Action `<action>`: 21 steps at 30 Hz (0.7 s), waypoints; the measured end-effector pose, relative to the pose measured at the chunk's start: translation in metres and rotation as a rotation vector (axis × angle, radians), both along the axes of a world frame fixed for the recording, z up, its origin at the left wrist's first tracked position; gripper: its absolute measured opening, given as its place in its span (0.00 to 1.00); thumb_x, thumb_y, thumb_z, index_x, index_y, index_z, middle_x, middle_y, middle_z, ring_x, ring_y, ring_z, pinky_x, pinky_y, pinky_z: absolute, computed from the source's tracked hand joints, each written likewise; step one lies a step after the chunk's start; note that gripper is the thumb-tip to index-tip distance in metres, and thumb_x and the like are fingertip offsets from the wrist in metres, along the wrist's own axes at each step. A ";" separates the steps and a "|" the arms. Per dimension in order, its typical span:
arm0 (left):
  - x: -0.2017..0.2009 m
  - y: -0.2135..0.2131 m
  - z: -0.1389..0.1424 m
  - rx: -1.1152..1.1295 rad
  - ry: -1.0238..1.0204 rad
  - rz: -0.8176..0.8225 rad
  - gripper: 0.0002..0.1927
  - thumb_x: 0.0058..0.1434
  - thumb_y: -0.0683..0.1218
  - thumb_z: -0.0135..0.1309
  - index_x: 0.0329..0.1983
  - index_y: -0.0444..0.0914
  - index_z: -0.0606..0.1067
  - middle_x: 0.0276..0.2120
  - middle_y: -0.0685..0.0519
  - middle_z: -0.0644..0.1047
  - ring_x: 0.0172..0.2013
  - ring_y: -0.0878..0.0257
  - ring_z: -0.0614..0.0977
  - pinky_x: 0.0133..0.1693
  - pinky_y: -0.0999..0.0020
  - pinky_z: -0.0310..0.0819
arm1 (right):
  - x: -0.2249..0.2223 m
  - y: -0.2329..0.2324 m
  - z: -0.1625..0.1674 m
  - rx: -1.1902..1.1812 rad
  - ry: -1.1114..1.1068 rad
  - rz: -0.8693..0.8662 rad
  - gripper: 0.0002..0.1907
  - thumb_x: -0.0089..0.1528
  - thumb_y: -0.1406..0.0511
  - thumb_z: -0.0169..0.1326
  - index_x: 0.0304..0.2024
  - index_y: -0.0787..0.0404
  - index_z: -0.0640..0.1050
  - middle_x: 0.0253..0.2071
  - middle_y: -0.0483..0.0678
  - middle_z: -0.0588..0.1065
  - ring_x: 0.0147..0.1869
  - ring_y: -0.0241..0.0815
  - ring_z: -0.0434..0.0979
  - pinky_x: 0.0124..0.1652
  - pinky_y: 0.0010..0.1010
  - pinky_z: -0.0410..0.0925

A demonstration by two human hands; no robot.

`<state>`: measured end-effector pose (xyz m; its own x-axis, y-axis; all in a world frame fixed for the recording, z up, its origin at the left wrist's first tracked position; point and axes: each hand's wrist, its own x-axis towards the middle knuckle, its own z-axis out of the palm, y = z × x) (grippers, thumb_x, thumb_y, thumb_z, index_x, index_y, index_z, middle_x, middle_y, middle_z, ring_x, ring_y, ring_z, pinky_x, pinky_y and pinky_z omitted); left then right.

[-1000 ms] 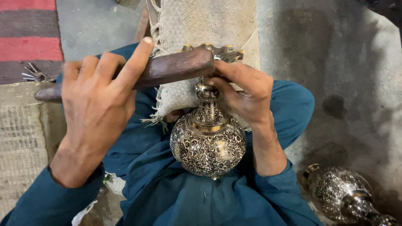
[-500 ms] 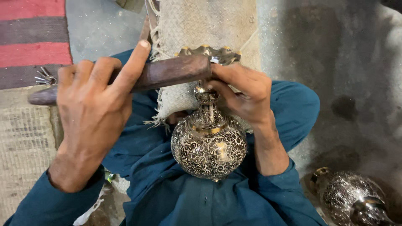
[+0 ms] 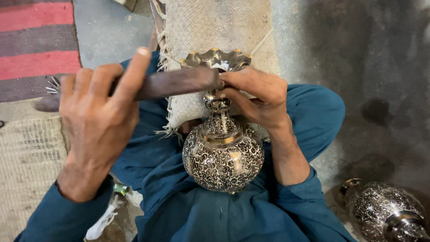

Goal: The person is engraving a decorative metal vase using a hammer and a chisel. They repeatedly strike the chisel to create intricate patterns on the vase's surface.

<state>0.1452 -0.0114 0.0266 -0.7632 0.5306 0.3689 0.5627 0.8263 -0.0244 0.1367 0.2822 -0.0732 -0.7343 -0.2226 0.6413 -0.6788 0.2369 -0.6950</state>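
Near centre, one engraved metal vase [image 3: 223,154] lies on the lap w/ its neck pointing far, against a burlap roll [image 3: 224,40]. A 2nd engraved vase [image 3: 385,210] lies near right on the floor, so 2 total. Left hand [image 3: 101,121], near left, is clenched round one dark wooden bar [image 3: 172,83], index finger stretched along it. Right hand [image 3: 260,96], fingers curled, grips the vase neck just under the scalloped rim, thumb touching the bar's end. Far left: one red-striped rug [image 3: 36,45].
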 end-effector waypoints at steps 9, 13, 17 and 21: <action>0.033 -0.007 -0.039 0.683 -0.532 0.236 0.34 0.59 0.38 0.60 0.68 0.37 0.61 0.46 0.47 0.78 0.46 0.59 0.83 0.49 0.66 0.77 | 0.009 0.022 -0.018 -0.516 -0.136 0.164 0.14 0.67 0.76 0.59 0.55 0.64 0.79 0.46 0.51 0.81 0.45 0.39 0.86 0.43 0.29 0.83; 0.045 -0.015 -0.078 0.820 -0.781 0.395 0.24 0.58 0.38 0.59 0.56 0.35 0.66 0.37 0.50 0.80 0.37 0.66 0.82 0.42 0.72 0.77 | 0.016 0.014 -0.019 -0.469 -0.233 0.138 0.14 0.68 0.79 0.58 0.55 0.66 0.78 0.46 0.53 0.81 0.48 0.41 0.85 0.44 0.26 0.81; 0.067 -0.019 -0.103 0.968 -0.807 0.338 0.24 0.58 0.36 0.58 0.57 0.34 0.67 0.36 0.50 0.75 0.35 0.67 0.76 0.39 0.69 0.74 | 0.013 -0.001 -0.014 -0.381 -0.243 0.148 0.14 0.68 0.80 0.58 0.56 0.69 0.77 0.48 0.56 0.81 0.50 0.43 0.85 0.48 0.27 0.81; 0.077 -0.018 -0.108 0.940 -0.740 0.375 0.29 0.59 0.37 0.57 0.64 0.34 0.64 0.34 0.51 0.77 0.33 0.68 0.78 0.38 0.69 0.75 | 0.006 -0.009 -0.005 -0.267 -0.199 0.159 0.14 0.68 0.80 0.58 0.56 0.70 0.76 0.50 0.58 0.80 0.51 0.44 0.85 0.49 0.28 0.81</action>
<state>0.2224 -0.0295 -0.0810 -0.9955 0.0007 -0.0944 -0.0833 0.4644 0.8817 0.1427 0.2728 -0.0781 -0.8201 -0.1877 0.5406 -0.5381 -0.0684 -0.8401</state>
